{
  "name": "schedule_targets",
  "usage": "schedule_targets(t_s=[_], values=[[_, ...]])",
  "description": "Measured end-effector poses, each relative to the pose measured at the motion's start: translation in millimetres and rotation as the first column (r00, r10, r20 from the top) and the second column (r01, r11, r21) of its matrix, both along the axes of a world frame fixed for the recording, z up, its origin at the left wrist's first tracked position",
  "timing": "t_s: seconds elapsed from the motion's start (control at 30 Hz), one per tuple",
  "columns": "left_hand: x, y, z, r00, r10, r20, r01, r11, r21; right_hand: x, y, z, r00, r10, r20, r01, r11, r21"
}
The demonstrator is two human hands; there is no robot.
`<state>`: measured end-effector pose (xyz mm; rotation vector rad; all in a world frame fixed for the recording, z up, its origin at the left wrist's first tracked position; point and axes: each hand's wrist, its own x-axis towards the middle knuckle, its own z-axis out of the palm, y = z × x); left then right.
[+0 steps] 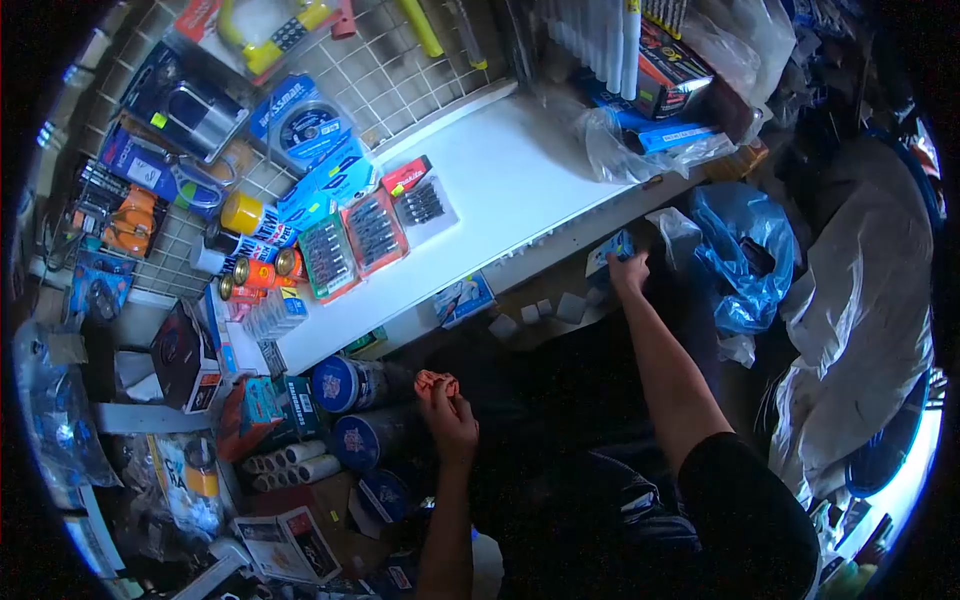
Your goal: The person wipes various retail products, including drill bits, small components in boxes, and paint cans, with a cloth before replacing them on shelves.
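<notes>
My left hand (452, 425) is closed around a crumpled orange cloth (436, 384), beside the blue-lidded tubs under the white shelf (490, 190). Reaching forward below the shelf's front edge, my right hand (630, 273) grips a small blue-and-white packet (610, 250). Small pale blocks (572, 308) lie to the left of that hand, in shadow. A blue plastic bag (750, 255) is just to its right. On the shelf sit packs of drill bits (374, 232) in red and green packaging. What lies beneath my right fingers is too dark to make out.
Orange-and-gold cans (262, 273) and a cutting-disc package (302, 122) stand or hang by the wire grid at left. Blue-lidded tubs (336, 384) are stacked near my left arm. White tubes (600, 45) and boxes crowd the shelf's right end. A large pale sack (850, 290) stands at right.
</notes>
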<state>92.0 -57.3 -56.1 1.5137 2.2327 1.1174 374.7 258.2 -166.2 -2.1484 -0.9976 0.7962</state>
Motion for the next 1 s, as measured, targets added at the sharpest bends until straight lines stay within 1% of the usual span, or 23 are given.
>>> schedule_targets(t_s=[0.03, 0.07, 0.1, 0.17, 0.2, 0.3, 0.4, 0.43, 0.47, 0.53, 0.57, 0.6, 0.63, 0.67, 0.7, 0.77, 0.8, 0.83, 0.87, 0.9, 0.93, 0.97, 1.0], values=[[-3, 1, -5, 0.999, -0.028, -0.029, 0.028, 1.0, 0.0, 2, 3, 2, 1.0, -0.025, -0.014, 0.025, 1.0, -0.01], [-8, 0, -13, 0.997, -0.057, -0.058, 0.057, 0.998, 0.001, 2, 2, 2, 0.999, -0.034, 0.01, 0.034, 0.998, 0.05], [-10, 1, -14, 0.992, -0.086, -0.089, 0.086, 0.996, 0.002, 2, 4, -3, 0.999, -0.036, 0.024, 0.036, 0.999, 0.029], [-10, -2, -16, 0.991, -0.06, -0.12, 0.057, 0.998, -0.028, 1, 9, -13, 0.998, -0.038, 0.046, 0.039, 0.999, -0.013], [-10, -3, -15, 0.99, -0.045, -0.137, 0.04, 0.998, -0.04, 1, 8, -20, 0.999, -0.012, 0.049, 0.01, 1.0, 0.027], [-12, -3, -18, 0.987, -0.032, -0.157, 0.028, 0.999, -0.031, -3, 15, -42, 0.996, -0.052, 0.07, 0.049, 0.997, 0.052], [-8, -2, -13, 1.0, -0.02, -0.009, 0.02, 1.0, 0.001, 4, 34, -88, 0.99, -0.086, -0.112, 0.069, 0.987, -0.144], [-7, -1, -10, 0.999, -0.024, -0.034, 0.025, 1.0, 0.014, 7, 38, -103, 0.983, -0.098, -0.156, 0.07, 0.982, -0.174], [-5, -1, -7, 0.998, -0.028, -0.059, 0.029, 0.999, 0.026, 7, 41, -118, 0.979, -0.09, -0.184, 0.065, 0.988, -0.14], [-5, 1, -6, 0.994, -0.023, -0.105, 0.026, 0.999, 0.032, 7, 39, -115, 0.978, -0.029, -0.205, 0.026, 1.0, -0.016], [-5, 1, -6, 0.992, -0.014, -0.126, 0.017, 1.0, 0.023, 5, 37, -114, 0.99, 0.062, -0.123, -0.063, 0.998, -0.004], [-6, 0, -8, 0.989, -0.005, -0.148, 0.007, 1.0, 0.012, -1, 30, -91, 0.988, 0.153, -0.039, -0.153, 0.988, -0.001], [-8, 0, -11, 0.993, -0.004, -0.118, 0.006, 1.0, 0.016, -6, 22, -66, 0.969, 0.243, 0.045, -0.243, 0.97, -0.005], [-11, -1, -15, 0.996, 0.0, -0.089, 0.002, 1.0, 0.018, -5, 11, -33, 0.915, 0.391, -0.1, -0.4, 0.911, -0.1], [-13, -3, -17, 0.998, 0.007, -0.059, -0.006, 1.0, 0.019, -10, 1, -14, 0.879, 0.468, -0.086, -0.472, 0.881, -0.036], [2, 0, 11, 0.963, 0.098, 0.251, -0.115, 0.992, 0.055, -22, -25, 15, 0.782, 0.622, -0.044, -0.617, 0.782, 0.088], [10, 7, 28, 0.908, 0.134, 0.397, -0.175, 0.982, 0.07, -29, -41, 37, 0.673, 0.737, -0.059, -0.727, 0.674, 0.131], [17, 13, 38, 0.894, 0.066, 0.444, -0.132, 0.984, 0.119, -36, -60, 64, 0.546, 0.835, -0.066, -0.817, 0.548, 0.179], [24, 21, 47, 0.876, -0.006, 0.483, -0.088, 0.981, 0.171, -39, -81, 95, 0.396, 0.841, -0.369, -0.845, 0.491, 0.212], [31, 29, 59, 0.851, -0.08, 0.518, -0.043, 0.974, 0.221, -40, -105, 128, 0.199, 0.75, -0.631, -0.861, 0.442, 0.253], [41, 40, 82, 0.832, -0.242, 0.5, 0.207, 0.97, 0.126, -39, -127, 164, 0.045, 0.497, -0.866, -0.824, 0.509, 0.249], [52, 50, 104, 0.77, -0.394, 0.502, 0.442, 0.897, 0.026, -37, -144, 188, -0.128, 0.181, -0.975, -0.795, 0.569, 0.21], [64, 56, 118, 0.776, -0.584, 0.236, 0.614, 0.786, -0.072, -32, -155, 188, -0.239, 0.051, -0.97, -0.722, 0.658, 0.213]])
